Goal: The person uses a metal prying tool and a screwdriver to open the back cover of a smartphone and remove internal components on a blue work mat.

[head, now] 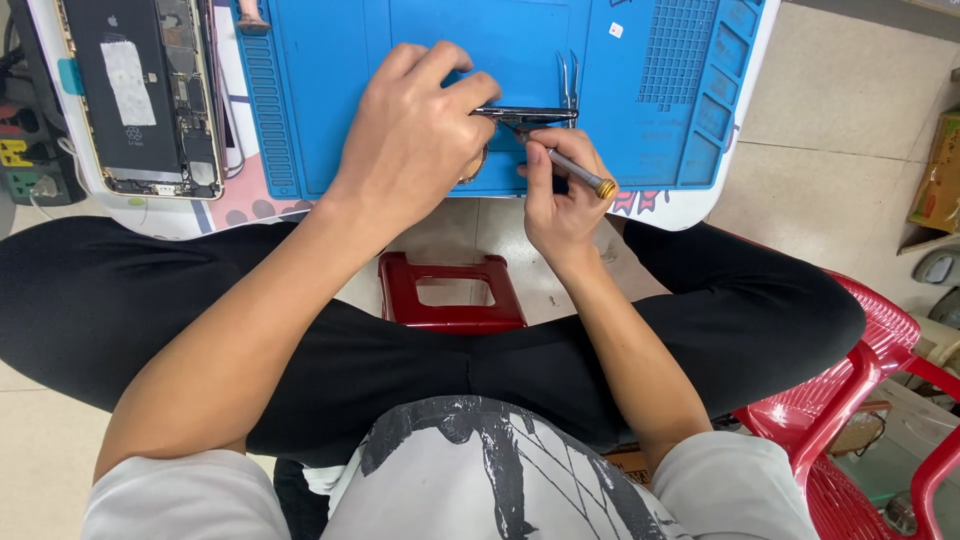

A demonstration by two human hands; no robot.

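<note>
My left hand (pixel 415 130) grips a thin dark phone (pixel 528 113), held on edge just above the blue work mat (pixel 660 150). My right hand (pixel 562 190) holds a slim metal screwdriver (pixel 578 172) with a brass end cap, its tip against the phone's underside. Metal tweezers (pixel 568 78) lie on the mat right behind the phone.
An opened phone body (pixel 140 95) with its insides showing lies at the table's left. A power strip (pixel 30 165) sits further left. A dark red stool (pixel 452 293) stands between my knees, and red plastic chairs (pixel 870 400) stand at the right.
</note>
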